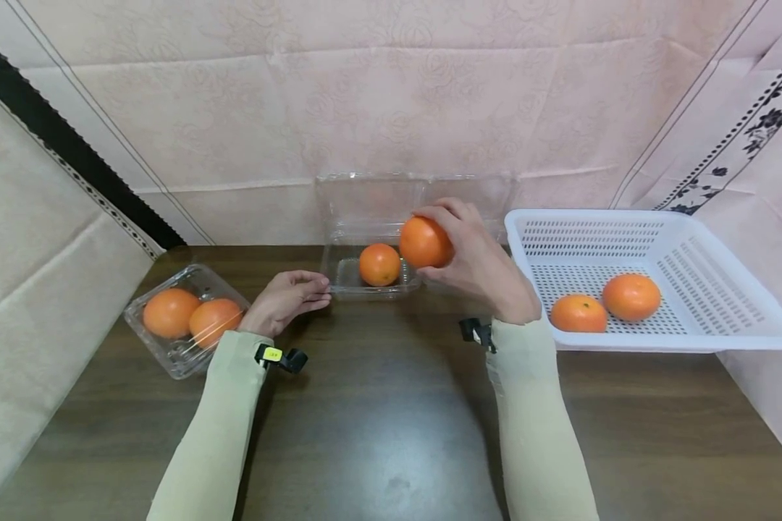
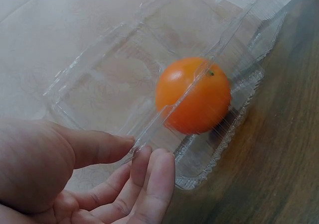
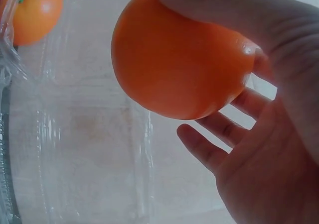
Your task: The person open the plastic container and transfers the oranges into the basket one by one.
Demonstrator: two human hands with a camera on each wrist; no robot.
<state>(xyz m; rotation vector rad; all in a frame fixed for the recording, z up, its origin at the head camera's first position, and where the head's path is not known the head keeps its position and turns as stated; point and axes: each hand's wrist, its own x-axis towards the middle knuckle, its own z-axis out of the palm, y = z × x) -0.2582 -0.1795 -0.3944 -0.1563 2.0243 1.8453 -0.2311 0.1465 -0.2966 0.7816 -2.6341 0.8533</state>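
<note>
A clear plastic clamshell container [image 1: 347, 289] stands at the back of the table, its lid [image 1: 368, 199] raised against the cloth. One orange [image 1: 379, 265] sits in its base. My left hand [image 1: 289, 298] pinches the container's left front edge; in the left wrist view the thumb [image 2: 107, 148] and fingertips meet at the rim. Over the right part of the container, my right hand [image 1: 472, 264] grips a second orange [image 1: 425, 242]. The right wrist view shows that orange [image 3: 179, 59] between thumb and fingers, above the clear plastic.
On the left a closed clear container [image 1: 184, 367] holds two oranges [image 1: 169, 312]. To the right stands a white perforated basket [image 1: 749, 282] with two more oranges [image 1: 631, 297] in it. Pale patterned cloth [image 1: 391, 108] rises behind the brown table [image 1: 391, 434].
</note>
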